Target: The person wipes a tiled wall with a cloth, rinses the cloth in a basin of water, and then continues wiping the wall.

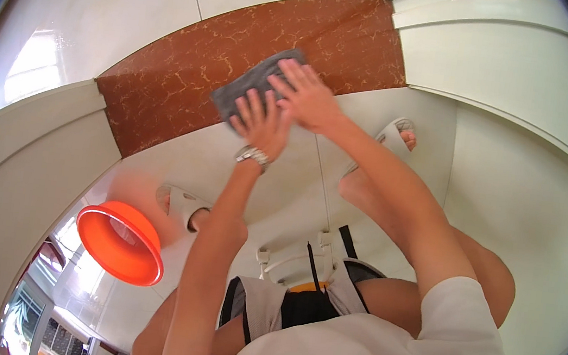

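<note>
Both hands lie flat on a grey cloth [253, 78], which rests slantwise on a reddish-brown marble-patterned threshold strip [166, 94]. My left hand [263, 122] presses the cloth's lower part with its fingers spread, and a metal-band watch [253, 156] circles that wrist. Higher up and to the right, my right hand [307, 95] bears on the cloth's other end, fingers apart. Neither hand curls around the cloth. Its edges show beyond the fingertips, while its near side is partly hidden under the hands.
An orange plastic basin [149, 233] stands on the glossy floor at the left. White door-frame panels [27, 146] flank the strip, with another panel [490, 59] at the right. Sandalled feet [182, 205] straddle the floor before a low white seat frame [294, 264].
</note>
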A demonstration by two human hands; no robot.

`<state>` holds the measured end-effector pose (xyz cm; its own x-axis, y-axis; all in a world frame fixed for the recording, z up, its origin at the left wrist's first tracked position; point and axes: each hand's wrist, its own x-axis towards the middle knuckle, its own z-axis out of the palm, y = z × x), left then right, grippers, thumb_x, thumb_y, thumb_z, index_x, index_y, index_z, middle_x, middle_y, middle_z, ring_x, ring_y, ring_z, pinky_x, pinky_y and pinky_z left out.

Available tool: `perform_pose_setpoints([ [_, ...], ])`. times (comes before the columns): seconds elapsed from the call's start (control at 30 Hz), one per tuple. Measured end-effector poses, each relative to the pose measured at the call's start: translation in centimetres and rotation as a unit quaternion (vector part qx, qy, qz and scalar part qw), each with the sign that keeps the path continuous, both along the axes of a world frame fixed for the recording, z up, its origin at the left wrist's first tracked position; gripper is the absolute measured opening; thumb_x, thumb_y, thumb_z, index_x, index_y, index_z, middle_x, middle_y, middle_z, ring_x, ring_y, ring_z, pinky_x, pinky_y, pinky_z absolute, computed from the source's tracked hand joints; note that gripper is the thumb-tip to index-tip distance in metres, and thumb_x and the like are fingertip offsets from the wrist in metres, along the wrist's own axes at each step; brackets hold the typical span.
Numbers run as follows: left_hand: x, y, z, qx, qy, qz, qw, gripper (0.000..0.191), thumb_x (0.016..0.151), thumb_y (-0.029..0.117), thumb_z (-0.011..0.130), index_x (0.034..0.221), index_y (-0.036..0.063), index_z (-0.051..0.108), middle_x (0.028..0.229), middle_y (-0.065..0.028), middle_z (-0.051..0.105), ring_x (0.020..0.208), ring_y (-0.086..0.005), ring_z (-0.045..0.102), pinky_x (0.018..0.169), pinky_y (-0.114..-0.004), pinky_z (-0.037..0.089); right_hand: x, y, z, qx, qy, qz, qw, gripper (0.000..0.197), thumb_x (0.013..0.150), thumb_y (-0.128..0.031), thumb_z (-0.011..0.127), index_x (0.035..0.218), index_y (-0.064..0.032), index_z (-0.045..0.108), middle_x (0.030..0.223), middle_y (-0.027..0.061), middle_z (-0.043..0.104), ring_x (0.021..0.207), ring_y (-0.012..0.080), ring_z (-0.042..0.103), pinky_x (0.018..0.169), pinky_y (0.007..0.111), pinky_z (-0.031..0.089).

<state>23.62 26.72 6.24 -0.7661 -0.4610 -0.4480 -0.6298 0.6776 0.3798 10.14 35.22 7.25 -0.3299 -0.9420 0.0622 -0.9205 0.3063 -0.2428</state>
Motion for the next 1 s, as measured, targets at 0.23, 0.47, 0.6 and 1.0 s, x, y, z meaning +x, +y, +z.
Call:
perform_pose_setpoints([
  [0.23, -15.3, 6.8, 2.0, 0.218, 0.044, -0.134, 0.966, 0.063, 0.096, 0.049, 0.015, 0.146, 0.0105, 0.026, 0.157, -0.0069, 0.003, 0.144, -0.0288, -0.006, 0.111, -0.054, -0.007, -8.3, 11.0, -1.8, 0.066, 0.056, -0.26, 0.962, 0.057, 0.094, -0.034, 0.044, 0.141, -0.0043, 0.032, 0.146, 0.0267, 0.026, 0.136, 0.04, 0.025, 0.11, 0.05, 0.023],
  [0.47, -10.6, 5.5, 1.1, 0.124, 0.106, -0.163, 0.973, 0.059, 0.097, 0.043, 0.021, 0.144, 0.009, 0.032, 0.155, -0.0074, 0.015, 0.144, -0.0277, 0.008, 0.114, -0.05, 0.0, -2.4, 7.5, -2.0, 0.002, 0.001, -0.356, 0.934, 0.053, 0.092, -0.025, 0.047, 0.139, -0.0027, 0.036, 0.143, 0.0318, 0.025, 0.134, 0.0468, 0.023, 0.11, 0.05, 0.023],
  [0.6, -4.9, 1.7, 0.1, -0.002, 0.156, -0.135, 0.979, 0.05, 0.098, 0.037, 0.027, 0.143, 0.0153, 0.035, 0.154, -0.0083, 0.018, 0.142, -0.0306, 0.012, 0.113, -0.053, 0.005, -0.3, 4.8, -1.0, -0.043, 0.003, -0.274, 0.961, 0.048, 0.089, -0.024, 0.052, 0.133, -0.0039, 0.047, 0.14, 0.0302, 0.032, 0.132, 0.0452, 0.03, 0.108, 0.049, 0.028],
  [1.0, -13.8, -14.8, 0.5, -0.069, 0.015, -0.103, 0.992, 0.05, 0.098, 0.035, 0.02, 0.146, 0.0222, 0.027, 0.156, -0.0115, 0.003, 0.143, -0.0364, -0.004, 0.112, -0.055, -0.002, -10.4, -13.0, -1.1, -0.053, 0.01, -0.151, 0.987, 0.051, 0.095, -0.041, 0.041, 0.128, -0.004, 0.051, 0.137, 0.0314, 0.037, 0.132, 0.0437, 0.031, 0.108, 0.05, 0.026],
])
